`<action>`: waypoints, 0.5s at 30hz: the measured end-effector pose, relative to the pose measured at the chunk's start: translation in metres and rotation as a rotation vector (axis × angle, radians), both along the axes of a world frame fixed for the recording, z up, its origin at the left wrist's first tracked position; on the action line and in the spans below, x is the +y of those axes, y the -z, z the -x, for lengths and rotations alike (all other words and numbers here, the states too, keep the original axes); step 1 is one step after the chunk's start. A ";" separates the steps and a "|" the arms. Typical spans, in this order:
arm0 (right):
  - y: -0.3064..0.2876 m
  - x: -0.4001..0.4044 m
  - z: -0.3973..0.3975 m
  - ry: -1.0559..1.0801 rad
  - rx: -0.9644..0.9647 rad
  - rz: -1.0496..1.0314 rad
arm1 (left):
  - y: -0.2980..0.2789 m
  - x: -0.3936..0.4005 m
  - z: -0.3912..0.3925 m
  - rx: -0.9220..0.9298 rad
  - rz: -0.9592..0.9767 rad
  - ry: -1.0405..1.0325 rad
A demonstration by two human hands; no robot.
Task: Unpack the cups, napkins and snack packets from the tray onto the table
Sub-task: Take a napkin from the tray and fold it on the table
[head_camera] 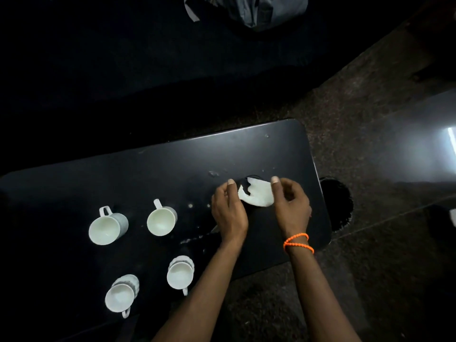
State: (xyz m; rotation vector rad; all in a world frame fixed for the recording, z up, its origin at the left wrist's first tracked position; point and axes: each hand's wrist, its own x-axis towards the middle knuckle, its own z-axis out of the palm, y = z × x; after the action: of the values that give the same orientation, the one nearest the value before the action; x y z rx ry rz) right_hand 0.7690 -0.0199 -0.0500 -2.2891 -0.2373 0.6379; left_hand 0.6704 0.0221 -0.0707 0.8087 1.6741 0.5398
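Note:
Several white cups stand on the black table: two at the back and two nearer me. To their right, both hands hold a white napkin just above the table. My left hand grips its left edge with curled fingers. My right hand, with an orange bead bracelet on the wrist, pinches its right edge. A dark round thing lies under the napkin, too dim to identify. No tray or snack packets can be made out in the gloom.
The table's right edge runs close to my right hand, with speckled floor beyond it. A black fringed thing sits off that edge. Grey cloth lies on dark furniture at the back. White specks dot the table top.

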 end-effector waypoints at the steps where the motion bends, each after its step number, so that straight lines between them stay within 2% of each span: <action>1: 0.004 -0.001 -0.003 0.075 0.045 -0.020 | 0.004 0.000 0.001 -0.054 0.036 -0.016; 4: 0.018 -0.001 -0.012 0.258 0.396 -0.079 | 0.012 0.005 0.004 -0.235 0.247 -0.027; 7: 0.033 0.002 -0.010 0.267 0.625 -0.166 | 0.018 0.009 0.006 -0.307 0.310 0.070; 12: 0.042 -0.001 0.009 0.318 0.578 -0.170 | 0.016 0.007 0.015 -0.210 0.150 0.304; 15: 0.039 -0.017 0.029 0.343 0.599 -0.230 | 0.012 -0.008 0.031 -0.194 0.100 0.328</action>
State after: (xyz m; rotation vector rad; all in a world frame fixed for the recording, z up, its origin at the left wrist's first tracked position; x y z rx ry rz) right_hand 0.7403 -0.0373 -0.0890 -1.7662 0.3438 1.0122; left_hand 0.6395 0.0139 -0.0829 0.9060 1.3459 0.2936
